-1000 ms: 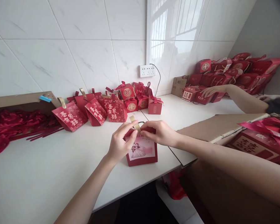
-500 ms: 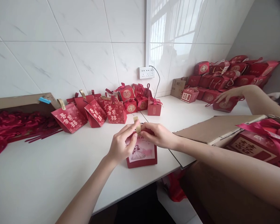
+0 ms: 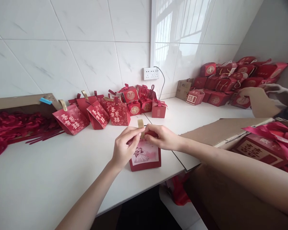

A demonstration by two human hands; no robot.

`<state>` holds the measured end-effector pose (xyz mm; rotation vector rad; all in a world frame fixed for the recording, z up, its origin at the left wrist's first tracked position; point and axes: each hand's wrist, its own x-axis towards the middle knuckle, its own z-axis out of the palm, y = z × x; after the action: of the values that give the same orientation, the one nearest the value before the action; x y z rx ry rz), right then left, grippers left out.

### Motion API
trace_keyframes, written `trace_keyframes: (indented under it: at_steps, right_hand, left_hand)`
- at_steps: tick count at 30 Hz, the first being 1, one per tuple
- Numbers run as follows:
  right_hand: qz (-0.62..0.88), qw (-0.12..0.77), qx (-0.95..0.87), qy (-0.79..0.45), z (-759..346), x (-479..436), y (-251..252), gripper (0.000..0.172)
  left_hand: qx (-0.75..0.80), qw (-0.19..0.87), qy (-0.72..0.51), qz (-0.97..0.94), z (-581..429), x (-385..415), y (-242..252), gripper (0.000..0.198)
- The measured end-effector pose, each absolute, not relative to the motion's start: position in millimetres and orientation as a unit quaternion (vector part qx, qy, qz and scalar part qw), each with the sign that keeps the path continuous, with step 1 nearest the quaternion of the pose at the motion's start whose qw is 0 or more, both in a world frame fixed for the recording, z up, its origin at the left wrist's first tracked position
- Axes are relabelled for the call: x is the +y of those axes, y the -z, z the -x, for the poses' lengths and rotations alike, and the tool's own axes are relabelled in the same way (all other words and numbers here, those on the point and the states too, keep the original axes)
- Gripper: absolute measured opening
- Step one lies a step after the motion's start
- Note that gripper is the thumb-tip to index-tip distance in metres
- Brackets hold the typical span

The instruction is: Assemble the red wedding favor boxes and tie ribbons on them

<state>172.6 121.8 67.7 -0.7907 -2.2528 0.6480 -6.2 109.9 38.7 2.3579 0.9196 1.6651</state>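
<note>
A red gift box [image 3: 145, 166] with a pale panel showing a drawn couple stands upright near the table's front edge. From its top rises a gold ribbon loop [image 3: 140, 124]. My left hand [image 3: 122, 147] pinches this loop low down between thumb and fingertips. Beside it, my right hand [image 3: 162, 137] is closed too, its fingertips pressed at the loop's base on the right. Both hands cover most of the box's top edge, so how the ribbon is fastened there is hidden.
Several red boxes with handles [image 3: 120, 115] stand behind. Red ribbons fill a carton [image 3: 21, 100] at left; a blue clip [image 3: 45, 101] sits on its rim. An open carton [image 3: 230, 131] is right, beneath my forearm. A co-worker's hand [image 3: 275, 89] is near the stacked boxes [image 3: 225, 84].
My fingers stay at the ribbon loop, which now stands straighter above them. At the far right, the co-worker's hand has let go of a red box and moved back to the right.
</note>
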Motion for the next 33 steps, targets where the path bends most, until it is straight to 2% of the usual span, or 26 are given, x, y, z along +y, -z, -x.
trace_keyframes:
  at_steps: [16, 21, 26, 33]
  right_hand:
    - [0.307, 0.313, -0.853, -0.283, -173.5, 123.8, -70.8, 0.006]
    - [0.322, 0.309, -0.848, -0.287, -172.9, 124.9, -70.0, 0.003]
    - [0.326, 0.307, -0.846, -0.29, -173.2, 125.8, -68.3, 0.003]
    - [0.312, 0.298, -0.846, -0.313, -176.1, 127.4, -70.9, 0.005]
  left_hand:
    - [0.285, 0.032, -0.545, -0.788, 10.6, 110.1, -36.3, 0.034]
    - [0.332, 0.16, -0.581, -0.726, 6.9, 109.5, -32.6, 0.05]
    - [0.365, 0.264, -0.588, -0.671, 1.5, 106.5, -32.6, 0.038]
    - [0.358, 0.292, -0.601, -0.652, -2.3, 106.7, -30.4, 0.033]
